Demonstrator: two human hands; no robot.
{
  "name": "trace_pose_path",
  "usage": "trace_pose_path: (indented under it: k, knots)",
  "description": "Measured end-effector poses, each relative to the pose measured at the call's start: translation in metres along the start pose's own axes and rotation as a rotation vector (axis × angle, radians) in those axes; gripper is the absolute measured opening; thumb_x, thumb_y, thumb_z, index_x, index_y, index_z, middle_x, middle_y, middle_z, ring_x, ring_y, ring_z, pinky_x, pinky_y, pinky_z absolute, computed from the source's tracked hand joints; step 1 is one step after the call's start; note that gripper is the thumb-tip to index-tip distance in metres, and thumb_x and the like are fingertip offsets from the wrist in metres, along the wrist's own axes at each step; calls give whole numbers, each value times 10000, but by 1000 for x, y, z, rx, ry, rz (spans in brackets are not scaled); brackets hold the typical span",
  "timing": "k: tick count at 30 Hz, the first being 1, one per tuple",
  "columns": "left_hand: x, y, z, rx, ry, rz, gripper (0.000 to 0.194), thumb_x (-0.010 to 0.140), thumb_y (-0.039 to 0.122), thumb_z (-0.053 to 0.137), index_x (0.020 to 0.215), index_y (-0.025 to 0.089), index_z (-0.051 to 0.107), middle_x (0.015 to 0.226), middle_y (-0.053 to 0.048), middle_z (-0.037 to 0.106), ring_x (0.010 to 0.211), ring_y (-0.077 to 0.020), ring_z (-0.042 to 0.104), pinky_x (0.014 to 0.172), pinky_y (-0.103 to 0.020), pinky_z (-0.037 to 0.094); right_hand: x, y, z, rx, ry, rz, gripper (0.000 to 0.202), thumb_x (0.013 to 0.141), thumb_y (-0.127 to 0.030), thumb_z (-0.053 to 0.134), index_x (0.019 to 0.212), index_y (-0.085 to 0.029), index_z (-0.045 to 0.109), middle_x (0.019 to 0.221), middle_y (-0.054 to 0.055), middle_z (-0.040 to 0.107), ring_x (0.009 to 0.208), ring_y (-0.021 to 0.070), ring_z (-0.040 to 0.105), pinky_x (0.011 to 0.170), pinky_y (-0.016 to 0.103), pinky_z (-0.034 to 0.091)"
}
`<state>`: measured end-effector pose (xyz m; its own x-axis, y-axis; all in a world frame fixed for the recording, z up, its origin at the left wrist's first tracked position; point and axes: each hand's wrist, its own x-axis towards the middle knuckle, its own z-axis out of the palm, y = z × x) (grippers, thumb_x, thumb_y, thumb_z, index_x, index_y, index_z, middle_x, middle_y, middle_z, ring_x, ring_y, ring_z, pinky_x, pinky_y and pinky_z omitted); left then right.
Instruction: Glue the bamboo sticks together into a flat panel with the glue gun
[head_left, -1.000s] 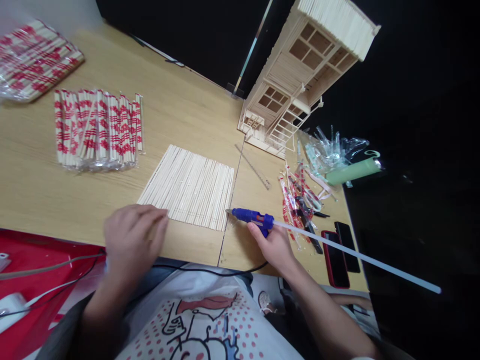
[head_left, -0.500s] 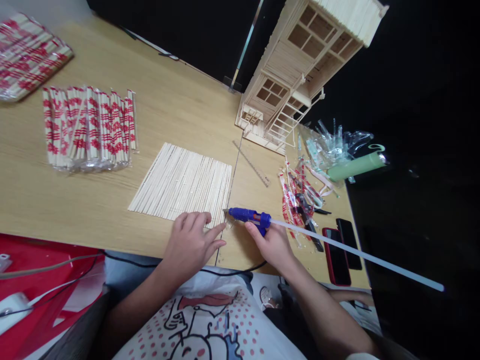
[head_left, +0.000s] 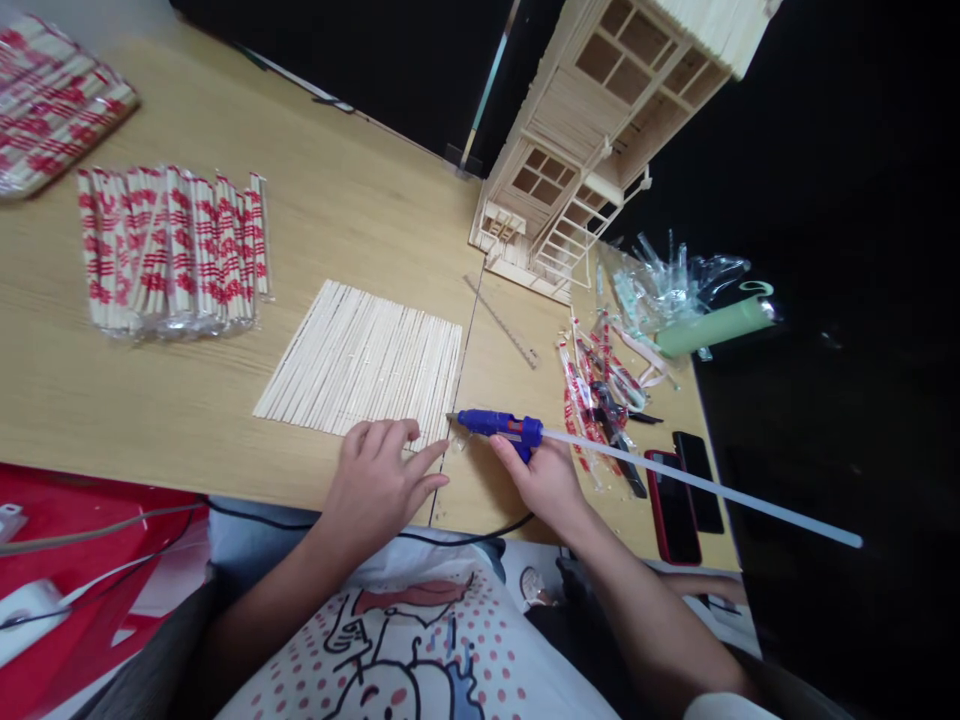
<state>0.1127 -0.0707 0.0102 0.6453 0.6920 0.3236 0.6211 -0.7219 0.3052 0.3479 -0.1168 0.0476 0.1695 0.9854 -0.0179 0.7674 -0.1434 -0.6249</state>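
My right hand [head_left: 546, 478] is wrapped round the handle of a blue hot glue gun [head_left: 499, 427]. A long translucent glue stick [head_left: 697, 485] sticks out of its back end. The nozzle points left, at the right edge of a flat panel of chopsticks [head_left: 367, 360] laid side by side on the table. My left hand [head_left: 382, 475] rests on the panel's near edge, fingers spread and fingertips on the sticks. Its thumb and forefinger point toward the nozzle. Whether the nozzle touches the wood I cannot tell.
Wrapped chopsticks [head_left: 172, 250] lie at the left, with another pack [head_left: 56, 110] behind. A wooden model house [head_left: 577, 150] stands at the back. Right are a ruler [head_left: 501, 320], torn wrappers [head_left: 592, 400], a green bottle [head_left: 712, 328] and phones [head_left: 673, 510]. A black cable [head_left: 450, 543] runs along the front edge.
The glue stick's far end has swung slightly upward and left. Both hands and the glue gun keep nearly the same place by the panel; the whole view has shifted slightly.
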Motion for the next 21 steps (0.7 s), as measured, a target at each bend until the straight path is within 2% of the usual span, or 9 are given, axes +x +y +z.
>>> trace_pose_path:
  k: [7, 8, 10, 12, 15, 17, 21]
  knots:
    - [-1, -2, 3, 13, -5, -1, 316, 936, 477, 675, 1205, 323, 736, 1134, -112, 655, 1008, -304, 567, 917, -487, 390, -1, 1, -9, 20, -24, 48, 354, 950, -489, 592, 1003, -220, 817, 1006, 91, 816, 1015, 318, 761, 941, 434, 584]
    - [-1, -3, 4, 15, -5, 0, 312, 938, 485, 670, 1199, 329, 738, 1138, -110, 657, 1014, -306, 570, 915, -488, 389, -1, 1, -14, 37, -31, 65, 348, 945, -499, 606, 975, -223, 816, 953, 80, 818, 952, 306, 768, 885, 415, 598]
    - [-1, -5, 7, 11, 11, 7, 299, 943, 498, 658, 1181, 338, 744, 1133, -104, 663, 1012, -307, 576, 902, -485, 386, 1, 2, -26, 113, -62, 126, 399, 938, -556, 613, 867, -210, 799, 751, 60, 783, 705, 256, 747, 681, 349, 595]
    - [-2, -6, 9, 1, 36, 20, 289, 945, 509, 651, 1158, 341, 750, 1118, -96, 668, 993, -301, 580, 885, -477, 385, 3, 3, -40, 233, -112, 195, 510, 937, -637, 585, 769, -188, 761, 590, 35, 697, 470, 176, 625, 487, 278, 496]
    - [-3, -8, 12, -12, 62, 33, 278, 941, 512, 657, 1134, 338, 756, 1108, -91, 670, 981, -294, 580, 877, -473, 379, 3, 6, -61, 382, -146, 219, 591, 926, -707, 561, 766, -165, 734, 695, 51, 729, 406, 101, 526, 406, 232, 393]
    - [-3, -8, 13, -14, 65, 33, 272, 938, 507, 663, 1130, 337, 757, 1109, -91, 670, 986, -296, 576, 878, -477, 375, 1, 8, -71, 411, -139, 205, 606, 921, -726, 558, 801, -160, 739, 792, 68, 758, 430, 87, 525, 408, 220, 391]
    - [-3, -8, 12, -24, 63, 17, 253, 929, 491, 675, 1118, 345, 758, 1102, -83, 667, 988, -300, 567, 892, -487, 371, -6, 9, -78, 431, -89, 198, 630, 912, -758, 541, 791, -172, 736, 741, 47, 737, 435, 87, 511, 434, 223, 415]
